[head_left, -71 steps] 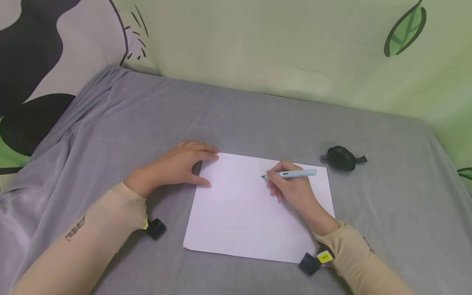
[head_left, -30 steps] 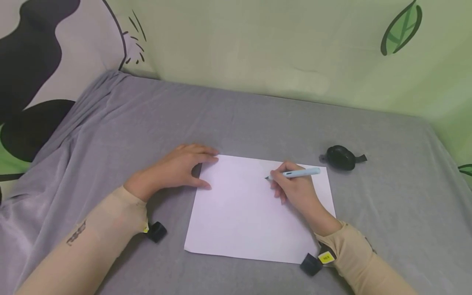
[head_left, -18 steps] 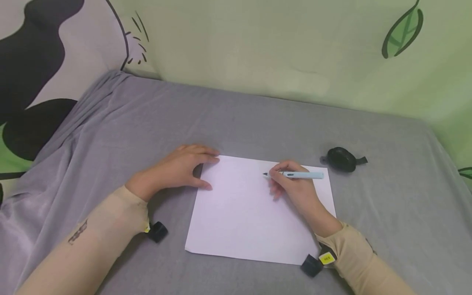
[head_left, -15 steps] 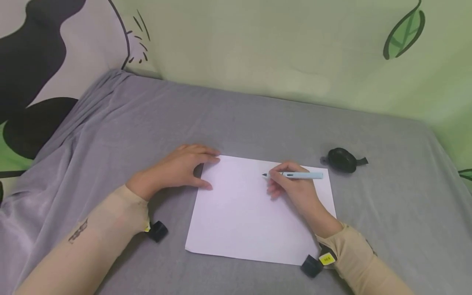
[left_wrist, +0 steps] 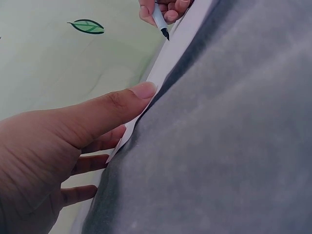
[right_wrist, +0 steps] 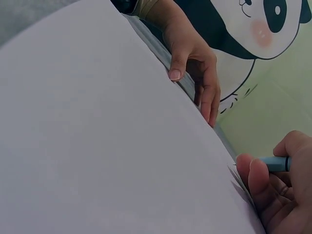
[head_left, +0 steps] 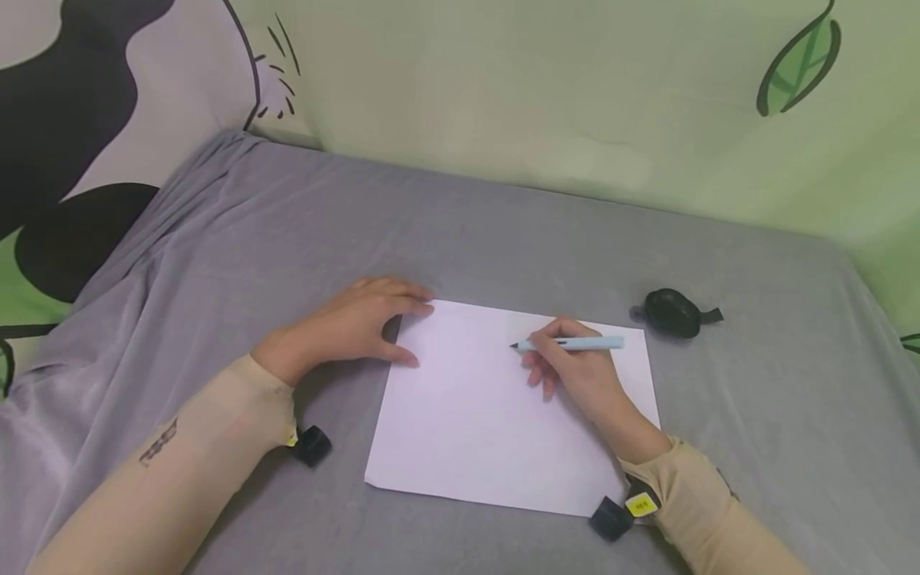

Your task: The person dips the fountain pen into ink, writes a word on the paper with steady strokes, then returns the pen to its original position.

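Note:
A sheet of white paper [head_left: 460, 431] lies on the grey cloth, its surface showing no marks in the head view. My right hand [head_left: 578, 367] pinches a light blue pen [head_left: 592, 343] between thumb and fingers, the dark nib pointing left, close over the upper middle of the sheet. In the left wrist view the pen [left_wrist: 160, 18] shows its dark tip near the paper. My left hand [head_left: 359, 323] rests at the sheet's upper left corner, thumb and fingers spread and fairly straight. The left thumb [left_wrist: 122, 103] presses on the paper's edge in the left wrist view.
A black rounded object [head_left: 672, 313] with a short strap lies beyond the paper's upper right corner. Grey cloth [head_left: 460, 224] covers the table, folded at the left. Behind it hangs a pale green backdrop [head_left: 467, 88] with panda and leaf drawings. Small black cameras [head_left: 611, 519] sit at both wrists.
The pen tip makes small shifts over the same part of the sheet, and the pen tilts slightly. The left hand stays at the corner; the whole view drifts a little.

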`<state>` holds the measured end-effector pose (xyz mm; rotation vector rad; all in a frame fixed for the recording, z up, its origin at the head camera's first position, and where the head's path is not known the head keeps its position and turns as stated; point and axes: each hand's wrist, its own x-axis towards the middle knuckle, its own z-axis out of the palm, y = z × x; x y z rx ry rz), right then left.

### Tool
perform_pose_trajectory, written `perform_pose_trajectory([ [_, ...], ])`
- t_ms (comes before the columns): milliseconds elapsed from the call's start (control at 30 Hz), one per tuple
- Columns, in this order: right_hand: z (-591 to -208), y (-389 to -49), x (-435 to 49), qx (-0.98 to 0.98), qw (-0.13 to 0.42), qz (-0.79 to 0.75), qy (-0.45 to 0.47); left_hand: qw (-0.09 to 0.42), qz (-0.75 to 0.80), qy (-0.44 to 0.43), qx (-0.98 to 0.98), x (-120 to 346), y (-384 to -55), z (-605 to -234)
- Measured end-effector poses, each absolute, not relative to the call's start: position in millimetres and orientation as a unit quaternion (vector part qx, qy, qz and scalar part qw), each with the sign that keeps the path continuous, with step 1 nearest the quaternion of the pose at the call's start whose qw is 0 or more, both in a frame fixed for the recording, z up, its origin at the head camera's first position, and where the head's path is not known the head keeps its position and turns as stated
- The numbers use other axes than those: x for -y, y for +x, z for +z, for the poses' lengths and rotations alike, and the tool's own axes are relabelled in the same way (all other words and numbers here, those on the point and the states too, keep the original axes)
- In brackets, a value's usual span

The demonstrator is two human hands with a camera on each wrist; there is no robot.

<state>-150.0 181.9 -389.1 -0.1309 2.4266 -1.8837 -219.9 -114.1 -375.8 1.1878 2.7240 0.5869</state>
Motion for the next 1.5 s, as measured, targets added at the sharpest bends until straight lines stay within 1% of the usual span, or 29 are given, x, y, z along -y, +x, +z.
perform_pose_trajectory([
  [233, -390.6, -151.1, -182.7, -0.799, 0.032, -0.597, -0.061, 0.053, 0.191, 0.395, -0.897, 114.4, -221.1, -375.7],
  [567, -389.9, -150.7, -184.7, -0.807, 0.027, -0.588, -0.059, 0.058, 0.188, 0.389, -0.9, 113.5, -218.8, -373.2],
  [900, -389.7, -151.3, -183.7, -0.795, 0.035, -0.605, -0.023, 0.054, 0.189, 0.389, -0.9, 113.9, -218.6, -374.1],
  [1133, -389.9, -150.5, -185.2, -0.794, 0.038, -0.606, -0.016, 0.055, 0.187, 0.389, -0.9, 113.5, -218.8, -374.8],
  [1500, -388.5, -151.1, -185.4, -0.796, 0.03, -0.605, 0.003, 0.05, 0.19, 0.389, -0.9, 113.8, -219.4, -375.4],
])
